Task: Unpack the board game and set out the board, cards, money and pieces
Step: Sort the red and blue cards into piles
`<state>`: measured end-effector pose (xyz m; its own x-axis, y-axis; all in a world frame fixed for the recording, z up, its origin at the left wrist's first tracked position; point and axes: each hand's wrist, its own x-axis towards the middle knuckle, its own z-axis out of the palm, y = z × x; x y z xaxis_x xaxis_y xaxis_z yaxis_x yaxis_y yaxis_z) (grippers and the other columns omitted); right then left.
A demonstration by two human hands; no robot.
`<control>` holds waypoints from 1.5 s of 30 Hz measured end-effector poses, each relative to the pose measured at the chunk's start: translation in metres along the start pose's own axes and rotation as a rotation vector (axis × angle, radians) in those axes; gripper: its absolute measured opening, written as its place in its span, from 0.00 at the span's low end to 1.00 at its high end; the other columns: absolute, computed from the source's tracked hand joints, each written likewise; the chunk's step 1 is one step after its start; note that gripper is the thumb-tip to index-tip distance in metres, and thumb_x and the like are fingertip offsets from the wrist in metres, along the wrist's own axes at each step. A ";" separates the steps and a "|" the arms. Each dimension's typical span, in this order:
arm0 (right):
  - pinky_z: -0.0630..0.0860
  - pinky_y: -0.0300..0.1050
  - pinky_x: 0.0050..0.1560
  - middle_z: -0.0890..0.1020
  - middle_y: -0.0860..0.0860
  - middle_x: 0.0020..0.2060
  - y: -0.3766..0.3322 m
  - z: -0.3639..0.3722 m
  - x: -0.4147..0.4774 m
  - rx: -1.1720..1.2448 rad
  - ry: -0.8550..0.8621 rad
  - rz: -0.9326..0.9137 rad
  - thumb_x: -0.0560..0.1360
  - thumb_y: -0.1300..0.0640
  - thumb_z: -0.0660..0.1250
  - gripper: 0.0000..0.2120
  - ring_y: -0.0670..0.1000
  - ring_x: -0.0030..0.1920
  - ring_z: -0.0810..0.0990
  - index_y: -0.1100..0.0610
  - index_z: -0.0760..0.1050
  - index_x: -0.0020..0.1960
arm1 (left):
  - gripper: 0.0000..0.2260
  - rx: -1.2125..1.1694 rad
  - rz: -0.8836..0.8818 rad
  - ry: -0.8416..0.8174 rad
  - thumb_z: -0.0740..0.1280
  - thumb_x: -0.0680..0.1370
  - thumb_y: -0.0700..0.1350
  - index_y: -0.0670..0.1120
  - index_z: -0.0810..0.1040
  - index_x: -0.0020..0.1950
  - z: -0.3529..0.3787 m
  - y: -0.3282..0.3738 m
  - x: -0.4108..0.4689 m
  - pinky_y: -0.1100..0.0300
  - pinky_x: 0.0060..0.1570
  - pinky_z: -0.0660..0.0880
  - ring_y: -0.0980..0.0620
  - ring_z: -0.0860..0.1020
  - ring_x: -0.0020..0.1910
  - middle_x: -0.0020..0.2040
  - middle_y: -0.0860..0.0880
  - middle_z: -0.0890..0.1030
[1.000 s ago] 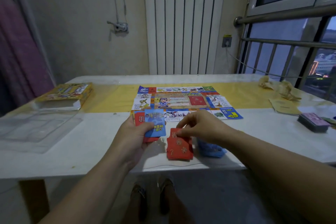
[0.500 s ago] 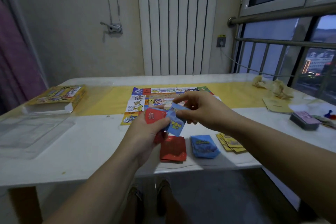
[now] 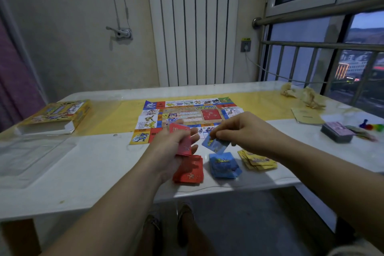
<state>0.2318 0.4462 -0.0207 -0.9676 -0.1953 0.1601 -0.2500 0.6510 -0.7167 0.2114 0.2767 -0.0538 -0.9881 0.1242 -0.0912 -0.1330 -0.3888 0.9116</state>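
Sorting by colour, I judge: my left hand grips a stack of red cards at frame centre as stock, while my right hand pinches one blue card just above the blue pile (red pile left, yellow pile right), below the unfolded board.
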 end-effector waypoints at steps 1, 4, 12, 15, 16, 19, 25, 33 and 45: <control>0.72 0.26 0.34 0.83 0.46 0.37 0.006 0.001 -0.001 -0.027 0.001 0.025 0.77 0.60 0.65 0.09 0.35 0.32 0.77 0.56 0.83 0.52 | 0.14 -0.065 -0.047 0.014 0.58 0.78 0.33 0.42 0.71 0.63 -0.003 0.000 0.000 0.58 0.35 0.78 0.49 0.81 0.41 0.48 0.41 0.82; 0.77 0.36 0.45 0.84 0.45 0.37 0.022 0.009 -0.006 -0.155 0.011 0.066 0.76 0.58 0.66 0.09 0.41 0.39 0.81 0.55 0.83 0.52 | 0.12 -0.163 -0.106 0.008 0.53 0.78 0.30 0.38 0.73 0.54 -0.012 0.000 -0.004 0.53 0.42 0.77 0.44 0.81 0.48 0.51 0.37 0.81; 0.71 0.37 0.36 0.83 0.46 0.50 0.030 0.021 -0.011 -0.580 -0.090 0.128 0.76 0.42 0.62 0.16 0.45 0.46 0.78 0.49 0.81 0.56 | 0.11 0.039 -0.028 -0.077 0.61 0.77 0.31 0.41 0.77 0.55 -0.025 -0.001 -0.014 0.63 0.28 0.77 0.50 0.84 0.40 0.46 0.41 0.85; 0.72 0.39 0.38 0.84 0.47 0.50 0.027 0.017 -0.008 -0.587 -0.121 0.105 0.76 0.42 0.62 0.16 0.45 0.45 0.79 0.50 0.81 0.55 | 0.12 0.073 0.006 -0.045 0.64 0.75 0.31 0.44 0.76 0.54 -0.023 -0.001 -0.016 0.64 0.27 0.76 0.51 0.84 0.36 0.42 0.43 0.85; 0.73 0.40 0.40 0.84 0.48 0.49 0.025 0.016 -0.007 -0.530 -0.089 0.074 0.76 0.43 0.63 0.16 0.46 0.44 0.79 0.51 0.81 0.54 | 0.12 0.088 0.017 -0.041 0.65 0.74 0.31 0.45 0.76 0.53 -0.022 -0.001 -0.016 0.63 0.27 0.76 0.51 0.83 0.36 0.42 0.44 0.85; 0.77 0.44 0.44 0.84 0.49 0.43 0.011 0.012 -0.001 -0.145 0.045 -0.034 0.76 0.44 0.64 0.15 0.48 0.44 0.81 0.53 0.81 0.52 | 0.15 0.142 0.055 -0.069 0.68 0.72 0.32 0.46 0.76 0.55 -0.020 -0.005 -0.018 0.60 0.31 0.78 0.51 0.83 0.38 0.43 0.45 0.84; 0.67 0.28 0.26 0.80 0.44 0.28 -0.008 0.024 0.014 0.104 -0.002 0.003 0.72 0.53 0.72 0.06 0.37 0.26 0.74 0.55 0.78 0.40 | 0.15 0.138 0.080 -0.126 0.64 0.77 0.35 0.49 0.75 0.60 -0.021 -0.004 -0.021 0.59 0.35 0.78 0.51 0.82 0.41 0.48 0.44 0.83; 0.71 0.37 0.34 0.80 0.48 0.30 -0.007 0.026 0.017 0.241 -0.099 0.037 0.72 0.56 0.71 0.05 0.42 0.30 0.75 0.58 0.80 0.42 | 0.14 0.126 0.113 -0.110 0.60 0.79 0.34 0.48 0.75 0.60 -0.040 0.003 -0.024 0.61 0.34 0.80 0.53 0.83 0.38 0.46 0.46 0.84; 0.67 0.39 0.36 0.78 0.49 0.33 -0.010 0.036 0.026 0.337 -0.101 0.116 0.75 0.58 0.68 0.03 0.45 0.35 0.71 0.54 0.79 0.42 | 0.10 0.143 0.170 -0.010 0.68 0.73 0.37 0.46 0.77 0.53 -0.032 -0.003 -0.021 0.62 0.32 0.78 0.53 0.82 0.37 0.42 0.46 0.84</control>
<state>0.2107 0.4080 -0.0343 -0.9761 -0.2170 0.0090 -0.0970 0.3984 -0.9121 0.2298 0.2456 -0.0676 -0.9944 0.0772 0.0718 0.0484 -0.2712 0.9613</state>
